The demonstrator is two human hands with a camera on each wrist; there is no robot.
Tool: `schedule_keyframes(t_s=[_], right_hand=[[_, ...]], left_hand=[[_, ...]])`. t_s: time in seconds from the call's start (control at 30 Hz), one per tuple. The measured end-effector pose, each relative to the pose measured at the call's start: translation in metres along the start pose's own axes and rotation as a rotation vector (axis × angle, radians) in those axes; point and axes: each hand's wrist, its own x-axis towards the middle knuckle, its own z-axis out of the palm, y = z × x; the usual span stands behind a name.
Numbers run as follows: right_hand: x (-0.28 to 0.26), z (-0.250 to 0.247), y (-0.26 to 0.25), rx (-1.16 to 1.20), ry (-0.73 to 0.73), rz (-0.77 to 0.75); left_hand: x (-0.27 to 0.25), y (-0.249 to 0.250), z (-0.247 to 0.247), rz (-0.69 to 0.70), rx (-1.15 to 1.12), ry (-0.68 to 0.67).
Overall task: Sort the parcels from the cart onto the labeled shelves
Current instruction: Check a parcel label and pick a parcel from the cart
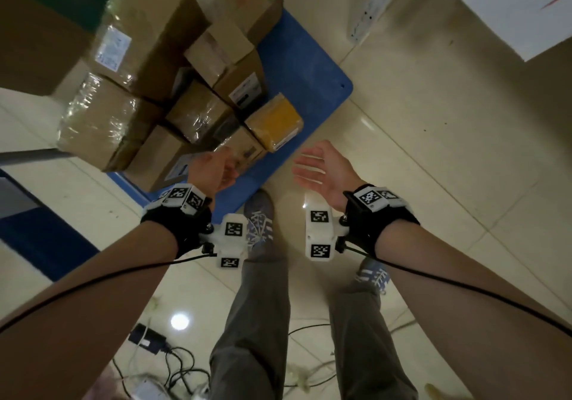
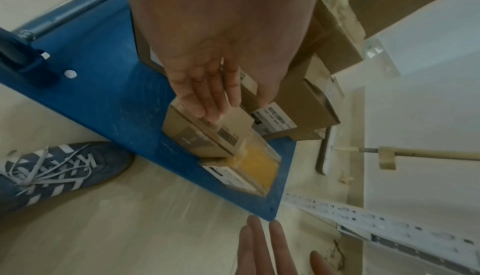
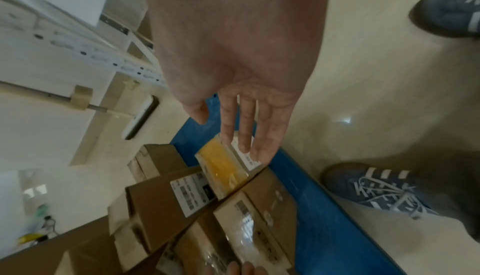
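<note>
Several brown cardboard parcels (image 1: 142, 68) are stacked on a blue flat cart (image 1: 305, 68) on the floor. A small yellow parcel (image 1: 274, 121) lies at the stack's near right corner, next to a small brown box (image 2: 205, 135). My left hand (image 1: 216, 167) hovers open above that small brown box, fingers straight (image 2: 207, 96), holding nothing. My right hand (image 1: 318, 170) hangs open, palm turned inward, just right of the cart edge and near the yellow parcel (image 3: 223, 168); it is empty too.
White perforated shelf uprights (image 1: 376, 0) and a white panel (image 1: 520, 6) stand beyond the cart. The cart's handle bar (image 2: 75, 10) is at its left end. My feet in grey sneakers (image 1: 258, 220) stand at the cart's near edge. Cables lie on the tiled floor (image 1: 173, 356).
</note>
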Motion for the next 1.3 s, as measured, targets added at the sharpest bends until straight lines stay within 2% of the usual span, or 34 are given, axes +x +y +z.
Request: schedule_keyframes(t_s=[0.17,0.37,0.57,0.73,0.93,1.1,1.3], right_hand=[[0.018,0.042,0.002,-0.067,-0.024,0.009],[0.036,0.076,0.002,-0.143,-0.022,0.014],[0.043,0.09,0.004,-0.219,-0.013,0.026],[0.038,0.093,0.005,-0.359,-0.007,0.078],[0.022,0.091,0.002,-0.412,-0.017,0.136],[0.009,0.08,0.007,-0.447,-0.039,0.105],[-0.009,0.038,0.017,-0.394,0.005,0.0]], left_hand=[[0.027,-0.007,-0.025,-0.05,-0.012,0.073],[0.053,-0.018,-0.037,-0.289,-0.017,0.01],[0.058,-0.037,-0.039,-0.197,-0.151,-0.119],[0.051,-0.027,-0.04,-0.161,-0.148,-0.145],[0.018,-0.011,-0.051,-0.195,0.059,-0.211],[-0.012,-0.015,-0.043,-0.084,0.211,-0.204],[-0.041,-0.018,-0.01,0.094,0.537,-0.206]])
